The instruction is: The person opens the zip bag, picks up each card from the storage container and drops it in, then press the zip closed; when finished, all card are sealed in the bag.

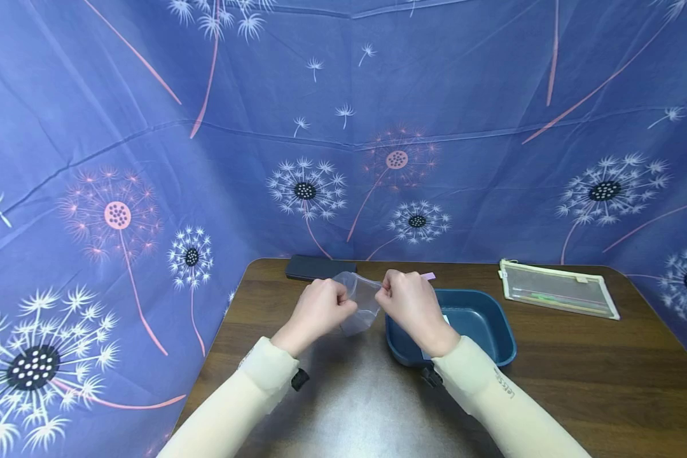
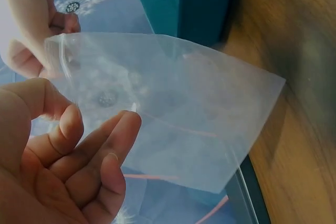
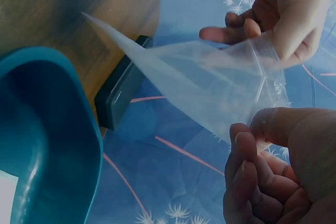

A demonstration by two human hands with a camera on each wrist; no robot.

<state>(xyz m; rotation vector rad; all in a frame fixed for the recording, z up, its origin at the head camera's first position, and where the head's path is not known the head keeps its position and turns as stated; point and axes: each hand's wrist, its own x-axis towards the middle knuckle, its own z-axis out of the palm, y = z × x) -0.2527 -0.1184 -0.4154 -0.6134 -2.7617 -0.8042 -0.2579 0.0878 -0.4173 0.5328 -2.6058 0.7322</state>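
Note:
A clear zip-lock bag [image 1: 362, 305] hangs between the two hands above the table, its zip strip at the top. My left hand [image 1: 324, 309] pinches one top corner between thumb and index finger, the other fingers loosely bent. At the opposite top corner my right hand [image 1: 411, 308] pinches the bag with thumb and fingertips. In the right wrist view the bag [image 3: 210, 77] looks flat and see-through, with no contents visible. Below the right forearm stands a teal plastic basin [image 1: 492, 318], holding a white piece [image 3: 6, 198] that is only partly seen.
A dark oblong case [image 1: 319, 267] lies at the table's back left. At the back right is a mesh zip pouch [image 1: 558, 291] with thin coloured items inside. A small pale-purple strip [image 1: 429, 276] shows behind the right hand. A blue dandelion-print cloth [image 1: 469, 191] hangs behind the wooden table [image 1: 595, 381].

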